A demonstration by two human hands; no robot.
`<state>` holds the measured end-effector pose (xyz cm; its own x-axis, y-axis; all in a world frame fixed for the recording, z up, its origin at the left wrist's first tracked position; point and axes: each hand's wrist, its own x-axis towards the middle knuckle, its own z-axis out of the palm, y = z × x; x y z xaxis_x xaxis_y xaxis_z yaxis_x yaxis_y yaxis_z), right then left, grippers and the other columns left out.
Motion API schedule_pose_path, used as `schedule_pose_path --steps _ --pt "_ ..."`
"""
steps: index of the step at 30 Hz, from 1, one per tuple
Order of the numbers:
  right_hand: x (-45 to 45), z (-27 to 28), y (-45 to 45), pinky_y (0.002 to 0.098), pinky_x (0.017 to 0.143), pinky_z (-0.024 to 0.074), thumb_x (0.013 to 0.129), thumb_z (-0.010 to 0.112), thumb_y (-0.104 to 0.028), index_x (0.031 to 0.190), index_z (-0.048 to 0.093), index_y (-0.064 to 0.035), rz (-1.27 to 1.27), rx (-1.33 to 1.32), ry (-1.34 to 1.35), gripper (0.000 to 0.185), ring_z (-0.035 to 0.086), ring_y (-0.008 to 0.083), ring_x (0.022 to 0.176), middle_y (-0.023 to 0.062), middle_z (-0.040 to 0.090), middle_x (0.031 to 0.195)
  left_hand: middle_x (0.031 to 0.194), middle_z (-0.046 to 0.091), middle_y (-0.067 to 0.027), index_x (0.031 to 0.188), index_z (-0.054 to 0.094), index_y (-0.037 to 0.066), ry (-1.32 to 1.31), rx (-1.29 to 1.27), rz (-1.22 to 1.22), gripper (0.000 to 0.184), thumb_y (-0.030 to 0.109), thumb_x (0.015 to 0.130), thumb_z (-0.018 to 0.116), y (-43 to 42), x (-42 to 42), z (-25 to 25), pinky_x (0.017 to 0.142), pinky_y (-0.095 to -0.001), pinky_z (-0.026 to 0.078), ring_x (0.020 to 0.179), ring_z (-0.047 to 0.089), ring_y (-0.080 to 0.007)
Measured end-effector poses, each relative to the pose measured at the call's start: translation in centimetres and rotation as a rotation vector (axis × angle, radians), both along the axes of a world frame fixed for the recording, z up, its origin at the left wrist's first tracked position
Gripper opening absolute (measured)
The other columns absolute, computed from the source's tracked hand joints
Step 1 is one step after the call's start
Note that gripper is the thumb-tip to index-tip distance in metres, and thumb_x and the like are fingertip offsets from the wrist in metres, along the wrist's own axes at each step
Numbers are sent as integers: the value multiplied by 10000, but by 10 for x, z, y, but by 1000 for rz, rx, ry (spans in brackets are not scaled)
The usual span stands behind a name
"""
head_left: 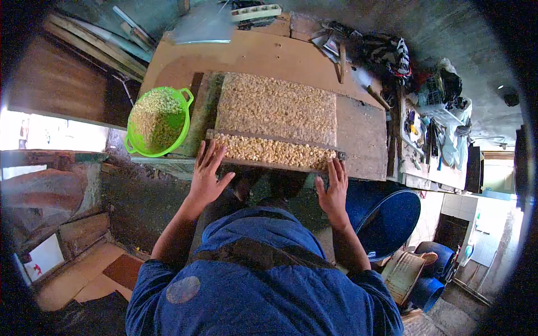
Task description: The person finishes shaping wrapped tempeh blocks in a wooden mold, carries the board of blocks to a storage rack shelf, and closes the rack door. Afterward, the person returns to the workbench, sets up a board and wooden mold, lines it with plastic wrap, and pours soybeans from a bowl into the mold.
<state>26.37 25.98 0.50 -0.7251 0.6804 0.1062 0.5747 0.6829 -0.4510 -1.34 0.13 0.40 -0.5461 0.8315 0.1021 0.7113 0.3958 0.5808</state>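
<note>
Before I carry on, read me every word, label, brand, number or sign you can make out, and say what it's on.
No text can be read anywhere in view.
White sheet, lower left: a red mark, too small and blurred to read or tell whether it is lettering.
Clutter, upper right: too blurred to read any print.
Green bowl and big blue barrel: no lettering that I can see.
</note>
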Motion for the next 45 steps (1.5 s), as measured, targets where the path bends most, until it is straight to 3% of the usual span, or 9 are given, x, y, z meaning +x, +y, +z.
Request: schedule_pose_path --steps 5,9,15,25,31,35,38,42,45 --pt "-5 3 -7 564 1162 187 870 667 -497 1400 465 -34 14 79 -123 733 268 380 1445 163 390 1507 1540 354 -171 1456 437 95 56 -46 22 698 250 838 722 -1 -1 -1 1164 -508 242 1454 220 -434" --pt "-9 4 -3 541 1172 186 803 751 -395 1398 461 -12 43 85 -86 765 286 383 1435 203 394 1492 1504 408 -160 1431 465 89 97 -32 35 661 216 833 718 -4 -6 3 1160 -483 264 1435 277 -412" --pt "-14 -2 7 531 1182 145 869 664 -490 1479 339 -15 -54 16 -59 839 255 382 1450 201 372 1511 1482 428 -164 1435 463 80 65 5 45 668 198 828 716 4 -7 -6 1155 -481 280 1416 304 -419" --pt "-33 13 1 535 1183 117 889 637 -449 1406 462 -17 58 6 -74 697 292 368 1436 178 386 1512 1506 404 -161 1455 439 83 38 -16 43 674 196 845 704 4 -5 -4 1163 -477 270 1430 281 -417" --pt "-11 12 9 530 1145 225 925 614 -340 1304 526 9 11 144 300 523 433 394 1308 212 523 1350 1500 410 -170 1455 438 80 36 -26 53 680 183 839 709 4 -5 -3 1159 -477 280 1431 282 -416" --pt "-2 -2 24 447 1054 350 957 540 -204 1267 537 15 -400 -287 713 380 487 384 1221 212 553 1264 1499 409 -172 1452 442 78 10 -6 49 677 179 839 710 5 -4 -2 1157 -476 283 1432 281 -414" --pt "10 -3 22 483 1104 290 929 616 -359 1323 532 -27 -244 -162 154 523 444 376 1297 169 518 1359 1500 408 -170 1447 448 75 16 -3 53 666 172 841 706 5 -5 -2 1158 -474 282 1434 279 -411" --pt "3 6 4 521 1157 199 818 711 -530 1380 503 -46 -35 45 -32 769 329 363 1409 160 458 1451 1491 424 -161 1437 462 72 27 2 56 632 155 854 691 4 -5 -2 1151 -475 292 1427 293 -412" --pt "-4 15 -3 505 1162 207 828 718 -367 1398 486 -69 -31 61 -82 684 340 371 1400 153 471 1433 1457 467 -155 1404 505 75 49 16 69 558 139 874 666 5 -7 -2 1138 -471 313 1408 334 -402"
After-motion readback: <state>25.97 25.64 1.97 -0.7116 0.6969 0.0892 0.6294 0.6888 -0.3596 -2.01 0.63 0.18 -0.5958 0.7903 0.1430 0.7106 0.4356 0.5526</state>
